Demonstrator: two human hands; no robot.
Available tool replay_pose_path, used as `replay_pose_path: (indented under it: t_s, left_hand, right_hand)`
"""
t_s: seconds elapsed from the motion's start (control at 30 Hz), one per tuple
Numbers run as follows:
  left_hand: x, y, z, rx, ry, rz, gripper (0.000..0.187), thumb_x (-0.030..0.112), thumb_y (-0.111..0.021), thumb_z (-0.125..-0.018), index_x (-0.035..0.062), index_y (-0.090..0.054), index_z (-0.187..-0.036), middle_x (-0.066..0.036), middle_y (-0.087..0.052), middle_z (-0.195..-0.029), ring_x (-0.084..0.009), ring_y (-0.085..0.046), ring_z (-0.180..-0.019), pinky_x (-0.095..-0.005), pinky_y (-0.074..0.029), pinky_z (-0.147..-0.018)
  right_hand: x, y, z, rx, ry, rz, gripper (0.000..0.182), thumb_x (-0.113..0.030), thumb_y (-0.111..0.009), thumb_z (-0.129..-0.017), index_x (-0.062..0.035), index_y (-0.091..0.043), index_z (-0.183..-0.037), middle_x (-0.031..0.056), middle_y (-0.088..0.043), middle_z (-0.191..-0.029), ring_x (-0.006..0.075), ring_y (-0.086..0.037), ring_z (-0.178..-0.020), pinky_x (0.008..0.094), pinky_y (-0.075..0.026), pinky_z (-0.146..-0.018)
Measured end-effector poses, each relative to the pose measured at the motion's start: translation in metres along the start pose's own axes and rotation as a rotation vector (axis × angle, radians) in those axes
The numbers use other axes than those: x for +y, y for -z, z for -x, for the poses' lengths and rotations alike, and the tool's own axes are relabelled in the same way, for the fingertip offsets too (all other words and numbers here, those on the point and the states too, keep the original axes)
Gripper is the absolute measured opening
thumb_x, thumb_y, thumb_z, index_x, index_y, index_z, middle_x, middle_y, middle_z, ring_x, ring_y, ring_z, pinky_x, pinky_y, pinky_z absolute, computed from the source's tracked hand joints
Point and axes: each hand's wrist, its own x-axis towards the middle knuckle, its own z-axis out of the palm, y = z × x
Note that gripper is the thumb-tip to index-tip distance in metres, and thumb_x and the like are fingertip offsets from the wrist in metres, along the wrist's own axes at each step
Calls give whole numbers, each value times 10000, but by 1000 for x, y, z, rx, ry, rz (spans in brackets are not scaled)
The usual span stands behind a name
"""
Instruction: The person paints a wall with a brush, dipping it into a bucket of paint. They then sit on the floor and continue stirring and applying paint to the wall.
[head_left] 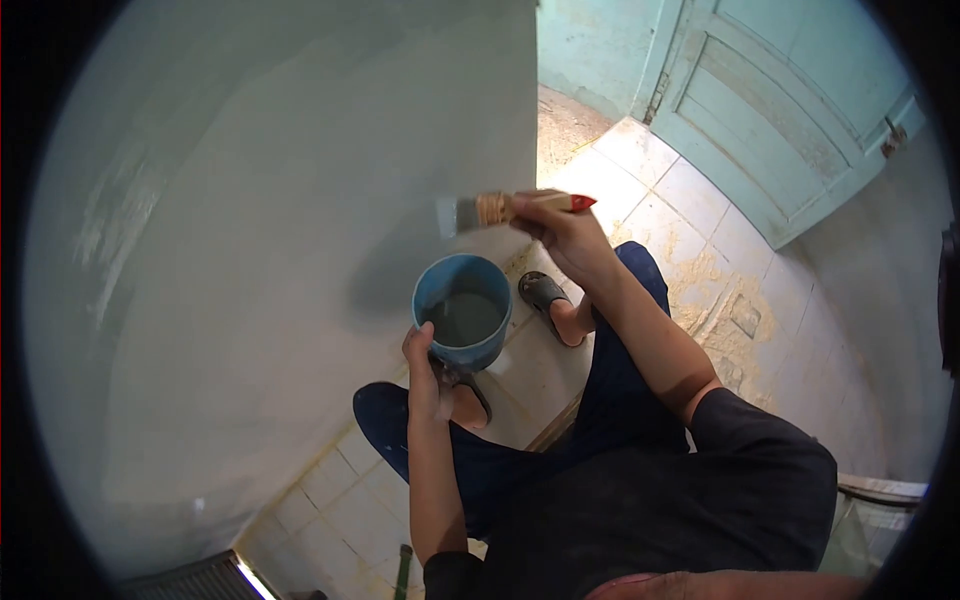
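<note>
A blue bucket (468, 354) with grey liquid inside is held by my left hand (424, 365), its thumb over the rim. My right hand (560, 228) grips a flat paintbrush (492, 209) by its pale wooden handle, whose end is red. The brush points left, its bristles above and slightly left of the bucket in view, close to the grey wall (250, 260). I cannot tell whether the bristles touch the wall. Lighter, scuffed patches show on the wall's left part.
A worn light-green door (770, 110) stands at the upper right. Yellowish stains mark the tiled floor (690, 200). My sandalled feet are below the bucket and brush. A dark slatted object (200, 580) and a green bar (403, 572) lie near the bottom edge.
</note>
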Motion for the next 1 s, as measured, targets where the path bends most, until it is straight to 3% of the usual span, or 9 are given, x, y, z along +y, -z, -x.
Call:
replay_pose_path:
  t_s: [0.07, 0.13, 0.27, 0.33, 0.5, 0.6, 0.67, 1.0]
  left_hand:
    - [4, -11, 6, -1, -4, -42, 1102, 744, -648, -842, 47, -273, -1609, -238, -308, -1639, -378, -259, -1531, -541, -218, -1220]
    - [6, -12, 3, -28, -4, -49, 1075, 735, -649, -849, 58, -290, -1604, -224, -326, -1634, -373, -279, -1522, -533, -233, -1216]
    - [4, -17, 6, -92, -15, -15, 986, 707, -649, -871, 80, -362, -1577, -173, -400, -1603, -357, -350, -1488, -509, -278, -1202]
    - [5, -19, 10, -103, -23, -15, 963, 697, -650, -877, 78, -383, -1564, -156, -424, -1589, -351, -372, -1474, -506, -294, -1193]
    - [7, -18, 18, -112, -30, -42, 934, 689, -647, -881, 81, -411, -1550, -133, -452, -1570, -342, -401, -1455, -503, -320, -1173]
    - [1, -12, 6, -92, -18, -36, 942, 695, -644, -875, 89, -407, -1555, -137, -454, -1566, -335, -407, -1450, -496, -327, -1166]
    - [-2, -9, 0, -73, -9, 9, 827, 599, -697, -868, 140, -430, -1503, -101, -505, -1469, -298, -538, -1331, -466, -476, -1044]
    - [2, -17, 7, -62, -24, -3, 822, 610, -702, -859, 131, -448, -1476, -102, -529, -1440, -298, -537, -1327, -482, -477, -1037]
  right_hand:
    - [-14, 1, -13, 106, 438, 72, 300, -104, -781, -940, 83, -696, -1159, 148, -736, -1086, 206, -723, -984, 307, -597, -910]
    - [-51, -27, -11, 334, 639, 362, 234, -106, -795, -936, 51, -748, -1103, 129, -762, -1054, 172, -726, -957, 272, -566, -852]
    - [-86, -44, -56, 439, 1311, 622, 196, -71, -797, -923, -24, -775, -1112, 116, -758, -1046, 168, -733, -908, 285, -571, -815]
    - [-100, -57, -74, 509, 1531, 669, 160, -15, -783, -906, -26, -772, -1065, 114, -738, -1035, 191, -726, -913, 302, -581, -762]
    - [-108, -55, -114, 660, 1708, 727, 175, -2, -779, -894, -37, -755, -1064, 99, -709, -1051, 224, -701, -900, 328, -568, -744]
    - [-93, -47, -133, 656, 1692, 773, 185, -10, -789, -884, -38, -748, -1063, 104, -706, -1044, 251, -690, -920, 344, -570, -760]
    - [-86, -43, -143, 679, 1700, 811, 182, -17, -789, -886, -40, -744, -1060, 104, -699, -1046, 261, -686, -926, 349, -573, -759]
    - [-86, -50, -150, 705, 1677, 803, 187, -10, -787, -868, -41, -738, -1046, 111, -686, -1051, 278, -683, -920, 374, -576, -767]
